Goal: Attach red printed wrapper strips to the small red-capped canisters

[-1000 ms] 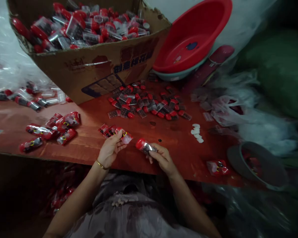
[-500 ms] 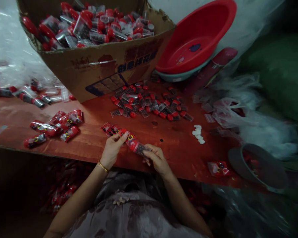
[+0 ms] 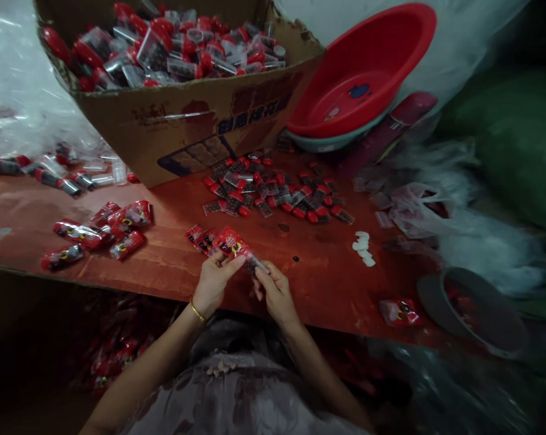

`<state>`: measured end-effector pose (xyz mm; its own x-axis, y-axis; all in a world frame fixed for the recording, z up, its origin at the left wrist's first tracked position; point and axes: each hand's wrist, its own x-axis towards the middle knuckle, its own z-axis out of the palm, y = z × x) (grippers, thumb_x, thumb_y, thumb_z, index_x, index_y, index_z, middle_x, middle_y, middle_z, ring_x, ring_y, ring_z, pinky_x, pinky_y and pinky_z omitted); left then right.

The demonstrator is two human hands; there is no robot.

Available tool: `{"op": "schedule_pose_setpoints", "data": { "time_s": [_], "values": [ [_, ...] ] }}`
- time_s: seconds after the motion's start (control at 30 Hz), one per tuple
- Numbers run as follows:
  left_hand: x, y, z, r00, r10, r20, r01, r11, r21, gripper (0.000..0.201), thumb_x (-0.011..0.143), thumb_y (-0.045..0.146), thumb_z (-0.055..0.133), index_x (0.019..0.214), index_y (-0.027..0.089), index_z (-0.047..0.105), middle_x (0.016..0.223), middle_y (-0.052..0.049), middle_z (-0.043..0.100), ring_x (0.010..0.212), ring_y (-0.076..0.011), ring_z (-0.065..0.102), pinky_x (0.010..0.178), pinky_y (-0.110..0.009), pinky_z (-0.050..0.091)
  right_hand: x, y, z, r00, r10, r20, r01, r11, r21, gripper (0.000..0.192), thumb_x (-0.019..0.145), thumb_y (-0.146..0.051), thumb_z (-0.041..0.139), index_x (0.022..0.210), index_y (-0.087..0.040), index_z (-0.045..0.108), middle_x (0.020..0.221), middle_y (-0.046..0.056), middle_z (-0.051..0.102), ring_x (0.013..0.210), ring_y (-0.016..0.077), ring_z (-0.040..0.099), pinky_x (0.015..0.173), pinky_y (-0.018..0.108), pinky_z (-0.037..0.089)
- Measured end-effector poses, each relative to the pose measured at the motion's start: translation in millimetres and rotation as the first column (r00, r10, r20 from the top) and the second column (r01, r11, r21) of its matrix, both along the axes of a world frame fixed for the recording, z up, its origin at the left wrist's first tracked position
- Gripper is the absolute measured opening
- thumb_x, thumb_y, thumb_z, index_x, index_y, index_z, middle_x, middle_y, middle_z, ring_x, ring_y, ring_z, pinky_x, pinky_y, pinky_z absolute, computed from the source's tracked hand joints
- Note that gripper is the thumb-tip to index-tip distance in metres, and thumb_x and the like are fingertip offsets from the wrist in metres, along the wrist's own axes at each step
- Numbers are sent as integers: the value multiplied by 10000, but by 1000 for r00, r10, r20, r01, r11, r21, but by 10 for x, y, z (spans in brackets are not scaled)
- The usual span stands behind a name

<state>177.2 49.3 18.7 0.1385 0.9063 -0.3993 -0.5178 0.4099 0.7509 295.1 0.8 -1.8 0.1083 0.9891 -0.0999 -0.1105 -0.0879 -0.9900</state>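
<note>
Near the table's front edge, my left hand point(image 3: 213, 283) is closed on a red printed wrapper point(image 3: 230, 241), thumb on top. My right hand point(image 3: 273, 291) pinches the lower end of a small clear tube point(image 3: 253, 264) with dark contents. The tube's upper end meets the wrapper; how far it sits inside is hidden by my fingers. Just left of the wrapper, more flat red wrappers point(image 3: 202, 237) lie on the table. Beyond my hands is a loose pile of red-capped tubes point(image 3: 273, 187). Several wrapped red packets point(image 3: 130, 219) lie to the left.
A cardboard box point(image 3: 186, 121) full of red-capped tubes stands at the back. Right of it lean a red basin point(image 3: 367, 72) and a dark red bottle point(image 3: 409, 112). White pieces point(image 3: 362, 248), a red packet point(image 3: 399, 312), a grey bowl point(image 3: 476, 314) and plastic bags point(image 3: 472, 223) are at right.
The wrapper and tube have turned, and the wrapper's flat top end now shows above my left hand. My right hand has moved left, closer to my left hand.
</note>
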Motion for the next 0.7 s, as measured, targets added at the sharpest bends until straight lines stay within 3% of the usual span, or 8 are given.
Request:
{"op": "schedule_pose_setpoints", "data": {
  "time_s": [0.17,0.3,0.4,0.57,0.7],
  "values": [
    [15,6,19,1000,-19,12,19,999,-38,355,524,327,819,775,118,678,738,-57,719,701,-154,653,738,-274,489,-123,-35,-44,996,65,63,-65,998,-3,302,845,-467,496,697,-206,459,538,-79,406,395,53,355,398,186,335],
    [34,-44,28,997,-76,34,76,997,20,368,582,360,786,848,128,685,870,-96,731,786,-190,672,773,-298,503,-281,-68,-76,1000,-28,-10,29,999,14,301,860,-480,473,730,-208,468,529,-76,408,401,60,357,378,184,299],
    [39,-111,32,990,-140,4,140,990,33,400,662,449,710,923,148,686,971,-106,717,664,-161,661,624,-266,514,-370,-82,-89,987,-104,-119,105,994,3,316,866,-483,464,708,-210,449,536,-75,397,389,54,336,356,177,272],
    [-1,-116,73,993,-118,26,116,990,79,465,655,490,704,985,165,678,980,-99,716,804,-186,667,672,-243,503,-331,-81,-35,997,-69,-24,70,997,28,296,867,-472,472,741,-205,483,544,-67,427,392,56,356,362,180,285],
    [-31,-93,39,991,-130,22,128,990,64,540,656,555,668,1008,145,671,894,-105,728,591,-149,632,489,-228,466,-313,-74,-24,998,-50,33,48,997,52,295,869,-462,474,727,-204,485,543,-60,458,404,61,381,378,185,303]
  ]
}}
